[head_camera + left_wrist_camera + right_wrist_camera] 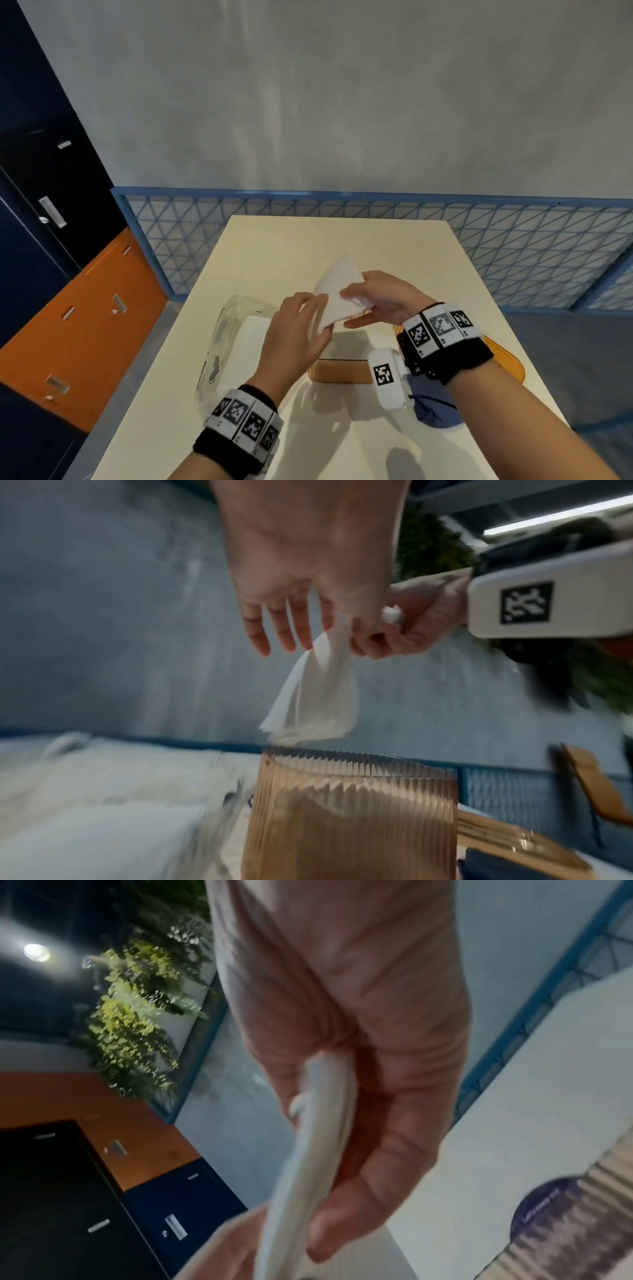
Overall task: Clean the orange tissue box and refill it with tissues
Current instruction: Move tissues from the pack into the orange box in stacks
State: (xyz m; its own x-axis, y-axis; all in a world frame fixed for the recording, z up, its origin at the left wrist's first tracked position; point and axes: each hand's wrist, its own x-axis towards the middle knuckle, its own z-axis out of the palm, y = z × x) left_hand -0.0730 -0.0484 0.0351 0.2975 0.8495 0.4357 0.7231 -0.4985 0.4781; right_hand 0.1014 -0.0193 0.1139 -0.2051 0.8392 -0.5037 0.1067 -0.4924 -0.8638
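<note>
Both hands hold a folded stack of white tissues (pixel 337 291) above the table. My right hand (pixel 356 308) grips its right edge, thumb on top and fingers beneath; the right wrist view shows the tissues (pixel 318 1137) curved in that grip. My left hand (pixel 322 329) pinches the lower left corner between thumb and forefinger, its other fingers straight (pixel 284 631). The tissues (pixel 315 696) hang just above the open top of the ribbed, see-through orange tissue box (pixel 349 815), which stands on the table (pixel 342 371) under my hands. How much the box holds is hidden.
A clear plastic pack of white tissues (pixel 239 342) lies left of the box. The orange lid (pixel 507 366) lies to the right, with a blue cloth (pixel 435 411) in front of it. The cream table (pixel 342 240) ends at a blue mesh fence (pixel 513 246).
</note>
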